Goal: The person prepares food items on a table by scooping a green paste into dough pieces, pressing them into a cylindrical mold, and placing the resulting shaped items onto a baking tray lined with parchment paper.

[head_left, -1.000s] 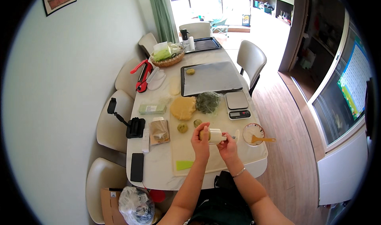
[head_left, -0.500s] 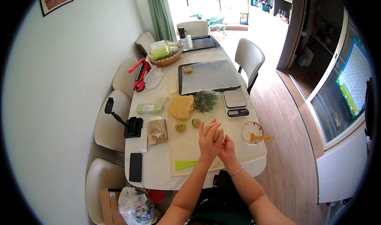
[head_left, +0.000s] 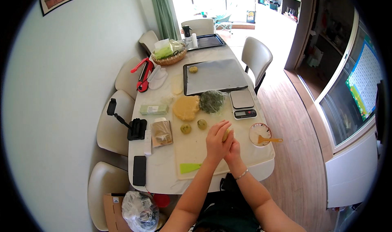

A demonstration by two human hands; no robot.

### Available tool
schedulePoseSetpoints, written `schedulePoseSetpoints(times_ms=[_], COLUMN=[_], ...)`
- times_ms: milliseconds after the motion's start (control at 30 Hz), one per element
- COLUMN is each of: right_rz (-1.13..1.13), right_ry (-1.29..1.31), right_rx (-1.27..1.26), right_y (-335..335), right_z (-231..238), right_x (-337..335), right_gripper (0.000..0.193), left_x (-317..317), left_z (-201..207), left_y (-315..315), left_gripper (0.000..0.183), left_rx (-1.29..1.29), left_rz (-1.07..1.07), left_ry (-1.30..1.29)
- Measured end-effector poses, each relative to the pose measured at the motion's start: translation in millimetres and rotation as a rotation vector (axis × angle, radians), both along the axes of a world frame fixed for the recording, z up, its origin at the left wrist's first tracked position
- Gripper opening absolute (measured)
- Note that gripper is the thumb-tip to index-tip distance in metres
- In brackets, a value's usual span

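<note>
My left hand (head_left: 216, 142) and my right hand (head_left: 233, 150) are cupped together over the near part of the cream mat (head_left: 196, 150). Pressed between the palms is a yellowish dough ball (head_left: 226, 134), mostly covered by the fingers. Two greenish-speckled dough balls, one on the left (head_left: 185, 128) and one closer to my hands (head_left: 201, 124), rest on the mat. Behind them lie a large yellow dough mass (head_left: 186, 108) and a dark green dough mass (head_left: 212, 101) under clear plastic. A lime-green scraper (head_left: 189, 168) lies beside my left forearm.
A paper-lined baking tray (head_left: 216, 76) carries one dough piece (head_left: 193, 69). To the right are a kitchen scale (head_left: 242, 103) and a bowl (head_left: 256, 130) with an orange brush (head_left: 267, 139). A phone (head_left: 139, 170), phone stand (head_left: 136, 129) and brown packet (head_left: 161, 133) line the left side.
My hands stay clasped round the dough ball and have shifted slightly, with the left fingers now closer together over it. The view has tilted a little; the other things lie as before.
</note>
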State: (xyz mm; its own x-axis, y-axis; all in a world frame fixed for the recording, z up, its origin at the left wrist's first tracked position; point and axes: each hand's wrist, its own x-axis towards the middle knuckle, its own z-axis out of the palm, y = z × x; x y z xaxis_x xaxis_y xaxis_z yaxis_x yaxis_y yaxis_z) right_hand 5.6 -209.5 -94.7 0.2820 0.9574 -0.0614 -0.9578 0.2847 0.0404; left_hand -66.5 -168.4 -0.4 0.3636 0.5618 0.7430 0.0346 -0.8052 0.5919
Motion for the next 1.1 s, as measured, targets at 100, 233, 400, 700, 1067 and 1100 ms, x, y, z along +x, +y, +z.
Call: schedulePoseSetpoints(times_ms=[100, 233, 400, 700, 1067, 1100], right_rz=[-0.103, -0.063, 0.001, -0.059, -0.135, -0.123], right_ry=[-0.155, -0.072, 0.146, -0.021, 0.155, 0.173], right_rx=[-0.300, -0.176, -0.274, -0.423, -0.416, -0.352], right_y=[-5.7, 5.9, 11.9, 8.2, 17.5, 16.7], right_z=[55.0, -22.6, -12.9, 38.5, 6.5, -0.9], right_x=[-14.6, 17.2, 4.8, -10.1, 12.1, 14.2], right_gripper=[0.035, 0.035, 0.032, 0.039, 0.040, 0.036], left_x=[-2.0, -1.7, -13.5, -4.3, 0.8, 0.5], left_z=[6.4, 8.0, -20.1, -16.3, -17.9, -18.3], left_y=[-3.4, -11.6, -5.9, -2.2, 16.5, 18.1], left_gripper=[0.045, 0.057, 0.050, 0.034, 0.041, 0.043], left_rx=[-0.064, -0.105, -0.078, -0.027, 0.168, 0.181], left_rz=[-0.015, 0.053, 0.118, 0.035, 0.006, 0.006], left_ry=[-0.028, -0.195, -0.138, -0.124, 0.090, 0.099])
